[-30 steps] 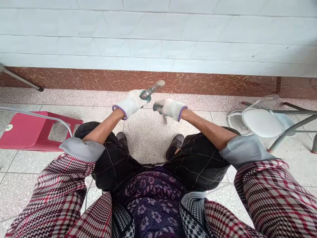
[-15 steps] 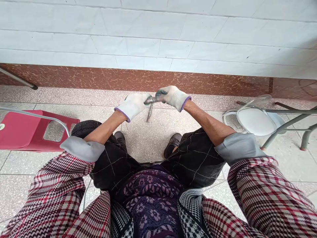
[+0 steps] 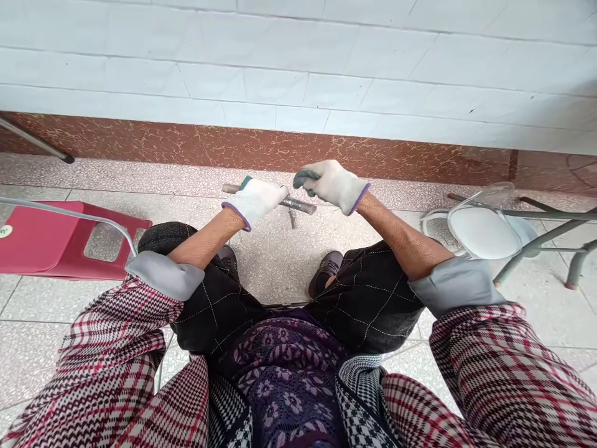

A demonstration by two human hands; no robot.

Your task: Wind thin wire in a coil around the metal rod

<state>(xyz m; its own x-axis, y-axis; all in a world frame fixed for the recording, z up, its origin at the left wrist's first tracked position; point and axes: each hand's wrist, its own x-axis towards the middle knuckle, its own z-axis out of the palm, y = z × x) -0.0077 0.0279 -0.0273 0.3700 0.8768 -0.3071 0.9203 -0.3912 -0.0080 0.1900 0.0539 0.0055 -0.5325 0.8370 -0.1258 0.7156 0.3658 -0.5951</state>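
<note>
My left hand (image 3: 259, 198), in a white knit glove with a green palm, is closed around a brownish-grey stick (image 3: 305, 206). The stick sticks out on both sides of the fist, and silvery wire (image 3: 293, 202) appears wrapped round it right of the thumb. A shorter piece (image 3: 292, 219) points down from the wrapped part, crossing the stick. Just right of and above the stick's end, my right hand (image 3: 333, 185), gloved alike, is apart from it with fingers curled toward the thumb. Anything pinched there is too small to make out.
A red plastic stool (image 3: 41, 239) lies on its side at left, by a pale metal tube. At right are a white round-seated chair (image 3: 485, 231) and grey metal legs (image 3: 536, 246). A white tiled wall (image 3: 298, 62) with a brown base (image 3: 261, 149) stands ahead.
My right hand has let go of the stick and drawn slightly right. My left hand has shifted its grip, and the stick now extends out both sides of it, tilted down to the right.
</note>
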